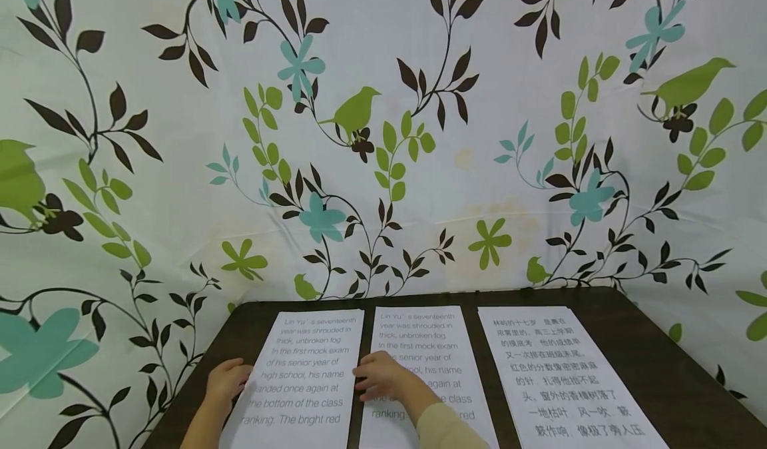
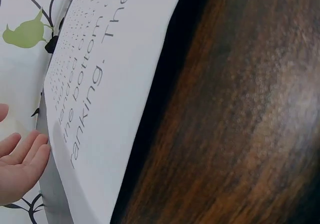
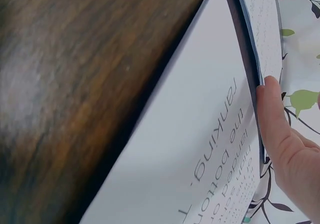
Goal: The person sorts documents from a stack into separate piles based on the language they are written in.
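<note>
Beside the left edge of the left stack of printed English sheets [image 1: 299, 372] is my left hand [image 1: 225, 386], its fingertips right at the paper's edge. In the left wrist view the fingers [image 2: 31, 154] are loosely extended. My right hand [image 1: 383, 377] reaches over the middle stack of English sheets [image 1: 422, 339], covering part of its text. Its fingertips are at the right edge of the left stack. The right wrist view shows straight fingers [image 3: 272, 112] along the gap between the two stacks. Neither hand grips anything.
A third stack, printed in Chinese [image 1: 557, 369], lies to the right on the dark wooden table [image 1: 635, 342]. Behind the table hangs a white cloth [image 1: 419, 236] patterned with birds, leaves and flowers. Some sheet edges stick out unevenly from the stacks.
</note>
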A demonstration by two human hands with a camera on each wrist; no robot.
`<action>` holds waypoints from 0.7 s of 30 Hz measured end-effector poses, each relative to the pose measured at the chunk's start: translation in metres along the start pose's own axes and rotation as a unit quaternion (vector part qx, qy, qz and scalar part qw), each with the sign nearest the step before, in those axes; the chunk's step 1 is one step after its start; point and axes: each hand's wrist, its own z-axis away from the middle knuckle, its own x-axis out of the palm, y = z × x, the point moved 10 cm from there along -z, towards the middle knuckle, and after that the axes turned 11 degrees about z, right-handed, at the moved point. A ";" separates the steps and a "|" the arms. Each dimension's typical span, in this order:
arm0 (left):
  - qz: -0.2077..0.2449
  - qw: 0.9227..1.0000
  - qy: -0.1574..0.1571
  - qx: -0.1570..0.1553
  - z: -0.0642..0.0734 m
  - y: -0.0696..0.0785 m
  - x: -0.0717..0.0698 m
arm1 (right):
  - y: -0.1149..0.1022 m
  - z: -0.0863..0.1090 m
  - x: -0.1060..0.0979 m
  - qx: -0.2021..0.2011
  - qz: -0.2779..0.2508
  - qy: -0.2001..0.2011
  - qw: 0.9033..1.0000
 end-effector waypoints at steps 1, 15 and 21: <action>0.001 1.000 0.004 0.003 -0.002 -0.001 -0.001 | 0.000 0.000 -0.001 -0.002 0.000 0.000 1.000; 0.033 0.999 0.032 0.025 -0.058 -0.047 -0.005 | -0.002 0.010 -0.035 -0.034 -0.003 0.028 0.999; 0.036 0.999 0.011 0.019 -0.053 -0.039 0.009 | -0.002 0.016 -0.056 -0.036 0.013 0.040 0.998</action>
